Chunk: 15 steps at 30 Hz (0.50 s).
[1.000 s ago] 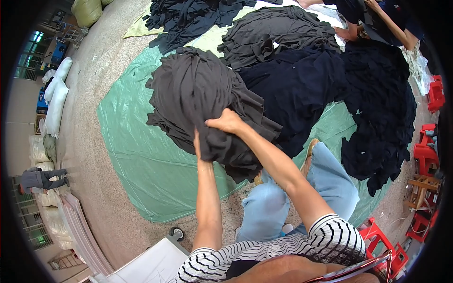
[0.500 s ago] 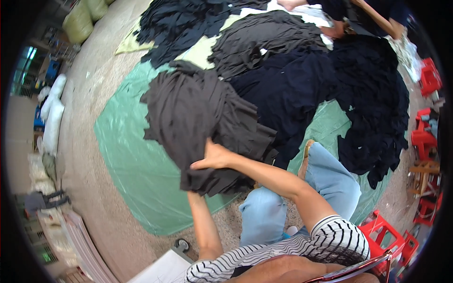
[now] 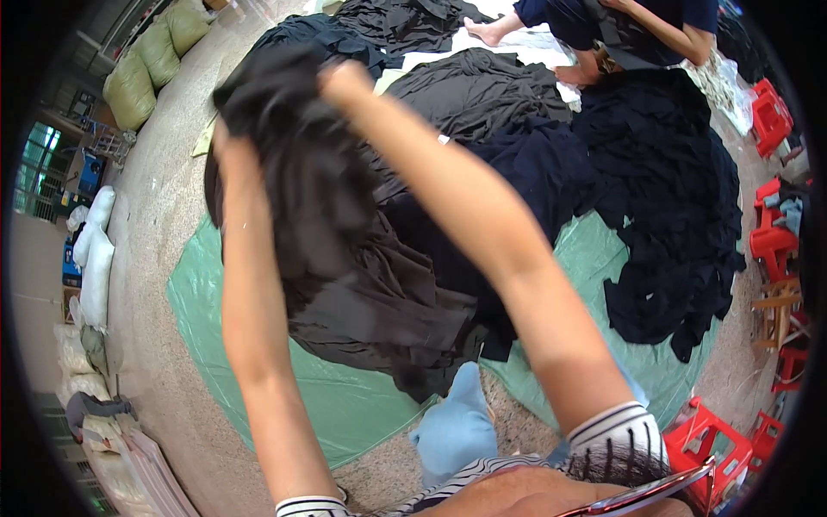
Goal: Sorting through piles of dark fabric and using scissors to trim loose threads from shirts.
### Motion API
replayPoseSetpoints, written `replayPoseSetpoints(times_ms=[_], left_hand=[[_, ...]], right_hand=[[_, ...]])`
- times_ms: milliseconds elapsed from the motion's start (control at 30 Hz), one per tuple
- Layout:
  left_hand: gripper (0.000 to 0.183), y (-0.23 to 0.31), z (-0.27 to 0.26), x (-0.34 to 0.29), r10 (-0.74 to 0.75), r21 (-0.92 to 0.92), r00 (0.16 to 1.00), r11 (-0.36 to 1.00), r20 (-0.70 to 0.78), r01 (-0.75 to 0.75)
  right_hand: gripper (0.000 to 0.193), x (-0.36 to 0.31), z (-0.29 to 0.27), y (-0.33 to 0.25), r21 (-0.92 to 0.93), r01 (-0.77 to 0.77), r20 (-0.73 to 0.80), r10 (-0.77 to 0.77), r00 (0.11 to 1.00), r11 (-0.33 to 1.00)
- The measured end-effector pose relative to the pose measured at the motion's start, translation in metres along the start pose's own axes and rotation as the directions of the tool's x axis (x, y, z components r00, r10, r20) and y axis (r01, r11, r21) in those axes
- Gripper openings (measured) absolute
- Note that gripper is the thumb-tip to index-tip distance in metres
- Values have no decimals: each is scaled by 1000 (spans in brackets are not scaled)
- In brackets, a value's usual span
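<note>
Both my arms reach far forward, lifting a dark grey cloth (image 3: 297, 146) that hangs between them, smeared by motion. My right hand (image 3: 346, 84) is closed on its upper right side. At its left edge my left hand (image 3: 228, 153) grips the fabric, its fingers partly hidden and blurred. Below the raised part lies a spread heap of dark grey cloth (image 3: 388, 302), on a green plastic sheet (image 3: 345, 405) on the floor. Navy cloth piles (image 3: 525, 168) lie just right of the heap.
A larger navy pile (image 3: 659, 172) lies at the right, with red plastic stools (image 3: 706, 448) beyond the sheet. At the far right sits another person (image 3: 646, 34), holding dark cloth. Stuffed sacks (image 3: 129, 90) line the far left. My bent knee (image 3: 457, 426) is near the heap's front edge.
My hands have moved from the heap's near edge to far forward and left, raising and carrying the grey cloth with them. The heap's near part now lies spread toward my knee.
</note>
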<state>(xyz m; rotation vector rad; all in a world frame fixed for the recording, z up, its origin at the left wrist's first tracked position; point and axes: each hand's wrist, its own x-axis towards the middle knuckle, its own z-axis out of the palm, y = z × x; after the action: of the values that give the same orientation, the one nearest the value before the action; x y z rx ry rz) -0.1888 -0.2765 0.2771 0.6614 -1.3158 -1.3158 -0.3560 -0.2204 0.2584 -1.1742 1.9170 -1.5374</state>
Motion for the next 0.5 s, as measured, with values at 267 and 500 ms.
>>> replayPoseSetpoints(times_ms=[267, 500], left_hand=[[114, -71, 199, -22, 136, 79, 923, 981, 360, -176], [56, -215, 9, -230, -138, 857, 870, 301, 474, -419]], right_hand=[[45, 15, -237, 138, 459, -137, -555, 403, 728, 878], [55, -219, -300, 351, -259, -347, -424, 216, 879, 901]])
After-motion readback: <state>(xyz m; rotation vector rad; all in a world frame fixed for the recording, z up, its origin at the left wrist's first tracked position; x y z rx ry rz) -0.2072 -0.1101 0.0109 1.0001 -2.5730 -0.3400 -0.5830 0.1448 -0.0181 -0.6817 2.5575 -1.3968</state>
